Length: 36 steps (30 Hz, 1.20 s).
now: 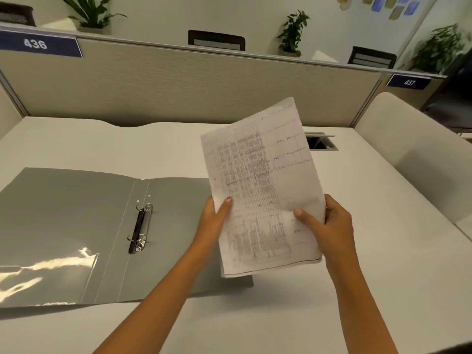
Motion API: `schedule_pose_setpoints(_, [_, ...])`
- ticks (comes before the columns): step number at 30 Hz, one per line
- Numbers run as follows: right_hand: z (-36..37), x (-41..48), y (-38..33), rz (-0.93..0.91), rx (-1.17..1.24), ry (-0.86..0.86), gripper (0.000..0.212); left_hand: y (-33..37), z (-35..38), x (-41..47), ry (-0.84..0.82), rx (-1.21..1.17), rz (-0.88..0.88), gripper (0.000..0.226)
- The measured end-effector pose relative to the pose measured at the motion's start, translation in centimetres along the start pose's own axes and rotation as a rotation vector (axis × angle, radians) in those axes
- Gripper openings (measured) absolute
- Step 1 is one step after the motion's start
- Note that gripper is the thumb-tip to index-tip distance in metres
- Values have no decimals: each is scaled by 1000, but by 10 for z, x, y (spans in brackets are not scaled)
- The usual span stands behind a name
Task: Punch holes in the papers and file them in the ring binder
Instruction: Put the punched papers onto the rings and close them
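A stack of printed white papers (263,180) is held up above the desk, tilted slightly to the right. My left hand (217,215) grips its left edge, thumb on the front. My right hand (327,223) grips the lower right edge, thumb on the front too. A grey ring binder (76,215) lies open and flat on the desk to the left, its lower right corner under the papers. Its metal two-ring mechanism (140,229) sits at the spine. No hole punch is in view.
The white desk (383,251) runs to a beige partition (178,85) at the back. A cable port (320,142) with a raised lid sits at the back right. A pale chair back (419,154) stands at the right. A clear pocket (46,272) lines the binder's left cover.
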State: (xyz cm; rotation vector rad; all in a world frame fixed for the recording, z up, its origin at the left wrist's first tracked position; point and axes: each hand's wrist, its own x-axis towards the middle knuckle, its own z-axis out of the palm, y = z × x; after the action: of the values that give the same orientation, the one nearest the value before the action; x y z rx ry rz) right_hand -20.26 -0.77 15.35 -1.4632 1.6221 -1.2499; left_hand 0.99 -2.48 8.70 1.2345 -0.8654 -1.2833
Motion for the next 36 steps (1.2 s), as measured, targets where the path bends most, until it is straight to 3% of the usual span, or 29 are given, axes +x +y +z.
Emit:
schedule_pose_setpoints(5, [23,-6,8,-54,5,94,27,33,-8,-7,146,71,318,20])
schedule_pose_setpoints(10, [49,-20,16,-1,88,121,47,29,-10,-13,217,122,422,21])
schedule_pose_setpoints(14, [65,-27,28,107,150,76,63,18,-10,-14,177,182,370,58])
schedule_pose_setpoints(18, [73,-29,32,127,154,74,45,15,-10,-14,185,249,382,27])
schedule_pose_setpoints(23, [72,-24,22,30,93,59,20,26,-28,-11,230,284,407,26])
schedule_pose_setpoints(28, [86,-22,13,20,27,-70,10,41,-71,-6,266,279,328,12])
schedule_pose_setpoints(33, [108,-19,10,129,47,-193,11,41,-128,-7,513,85,131,36])
schedule_pose_setpoints(36, [122,-17,7,205,-12,-235,11,35,-160,-6,619,66,37,37])
